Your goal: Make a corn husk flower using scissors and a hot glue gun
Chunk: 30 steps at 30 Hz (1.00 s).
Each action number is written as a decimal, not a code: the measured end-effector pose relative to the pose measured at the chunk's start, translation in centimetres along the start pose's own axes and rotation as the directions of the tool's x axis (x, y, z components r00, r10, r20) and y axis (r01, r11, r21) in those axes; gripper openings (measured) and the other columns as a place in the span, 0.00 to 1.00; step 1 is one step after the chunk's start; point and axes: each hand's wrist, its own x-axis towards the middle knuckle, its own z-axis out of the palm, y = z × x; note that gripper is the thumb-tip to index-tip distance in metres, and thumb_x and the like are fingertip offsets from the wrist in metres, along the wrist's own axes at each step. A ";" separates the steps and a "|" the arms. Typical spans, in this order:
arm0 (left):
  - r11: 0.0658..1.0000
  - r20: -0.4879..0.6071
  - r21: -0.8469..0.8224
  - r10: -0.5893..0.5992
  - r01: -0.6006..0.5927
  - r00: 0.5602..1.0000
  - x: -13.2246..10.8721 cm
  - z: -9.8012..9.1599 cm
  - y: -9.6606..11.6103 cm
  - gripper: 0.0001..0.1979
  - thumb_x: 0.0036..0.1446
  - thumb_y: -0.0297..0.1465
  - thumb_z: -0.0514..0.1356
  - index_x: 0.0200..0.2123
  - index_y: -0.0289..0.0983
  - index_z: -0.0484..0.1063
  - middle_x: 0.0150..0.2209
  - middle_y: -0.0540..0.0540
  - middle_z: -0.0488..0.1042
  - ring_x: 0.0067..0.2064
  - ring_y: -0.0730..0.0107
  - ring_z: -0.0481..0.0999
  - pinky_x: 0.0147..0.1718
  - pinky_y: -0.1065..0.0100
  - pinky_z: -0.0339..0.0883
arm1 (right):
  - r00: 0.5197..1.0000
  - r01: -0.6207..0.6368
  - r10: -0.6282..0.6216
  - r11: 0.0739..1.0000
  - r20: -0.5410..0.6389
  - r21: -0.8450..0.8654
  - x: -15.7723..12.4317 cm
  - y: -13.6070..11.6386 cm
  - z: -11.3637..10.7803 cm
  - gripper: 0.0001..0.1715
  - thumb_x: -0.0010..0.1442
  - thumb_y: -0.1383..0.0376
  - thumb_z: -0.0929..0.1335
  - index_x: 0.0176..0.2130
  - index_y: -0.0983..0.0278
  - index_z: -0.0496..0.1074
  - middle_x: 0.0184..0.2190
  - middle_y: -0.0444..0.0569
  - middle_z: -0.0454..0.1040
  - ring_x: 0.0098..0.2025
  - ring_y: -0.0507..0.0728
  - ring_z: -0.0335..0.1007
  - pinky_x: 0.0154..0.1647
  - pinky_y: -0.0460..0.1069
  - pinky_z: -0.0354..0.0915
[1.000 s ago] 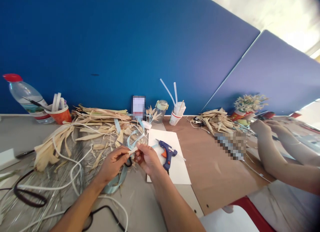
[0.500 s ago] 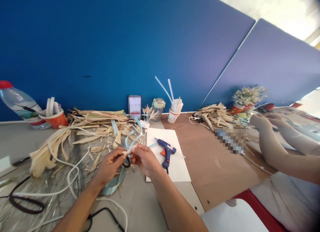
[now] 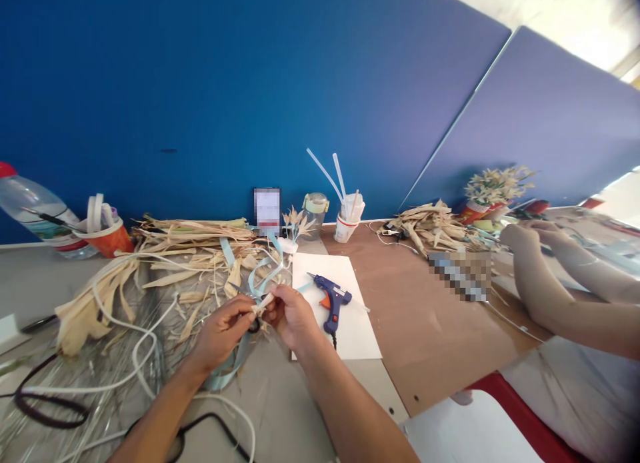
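My left hand (image 3: 226,331) pinches one end of a small pale strip that looks like corn husk (image 3: 265,304). The other end is between the fingers and thumb of my right hand (image 3: 293,318). Both hands are closed, close together above the table. Just beneath them, partly hidden, lies a pair of scissors with a black handle (image 3: 255,326). Light blue ribbon (image 3: 223,379) curls around and behind the hands. To the right of my right hand a blue glue gun (image 3: 336,304) with an orange trigger rests on a white sheet (image 3: 360,346).
Dried corn husks (image 3: 195,230) spread over the left side, crossed by a white cable (image 3: 145,343). A phone (image 3: 267,210), a lidded jar (image 3: 314,216) and a cup of glue sticks (image 3: 345,228) stand along the blue partition. At right, another person's arms (image 3: 530,283) reach over the table.
The strip has turned slightly between my hands and shows more of its length, angled up to the right. My hands stay close together. The view has shifted a little.
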 end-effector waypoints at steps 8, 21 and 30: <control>0.999 -0.017 -0.035 -0.033 0.032 0.999 -0.2 0.0 -0.3 0.07 0.51 0.34 0.60 0.25 0.37 0.73 0.30 0.46 0.73 0.35 0.66 0.71 0.35 0.68 0.67 | 0.934 -0.358 0.350 0.915 0.076 0.185 0.1 -0.2 0.1 0.16 0.53 0.65 0.64 0.17 0.66 0.61 0.11 0.40 0.60 0.12 0.45 0.49 0.16 0.42 0.52; 0.969 -0.052 -0.221 -0.127 0.112 0.991 -0.2 -0.7 -1.7 0.08 0.52 0.33 0.60 0.24 0.37 0.71 0.26 0.51 0.67 0.27 0.74 0.65 0.27 0.72 0.60 | 0.989 -0.145 0.140 0.949 0.039 0.280 0.2 -1.8 -0.8 0.18 0.57 0.61 0.63 0.19 0.64 0.59 0.13 0.37 0.55 0.13 0.45 0.45 0.17 0.42 0.48; 0.960 0.023 -0.207 -0.188 0.188 0.982 -0.3 -0.7 -1.7 0.10 0.52 0.36 0.61 0.24 0.36 0.71 0.24 0.52 0.66 0.27 0.74 0.64 0.27 0.72 0.59 | 0.989 0.035 -0.026 0.998 0.146 -0.058 -1.1 -0.1 0.8 0.11 0.44 0.64 0.72 0.20 0.66 0.66 0.14 0.39 0.63 0.16 0.46 0.54 0.19 0.42 0.53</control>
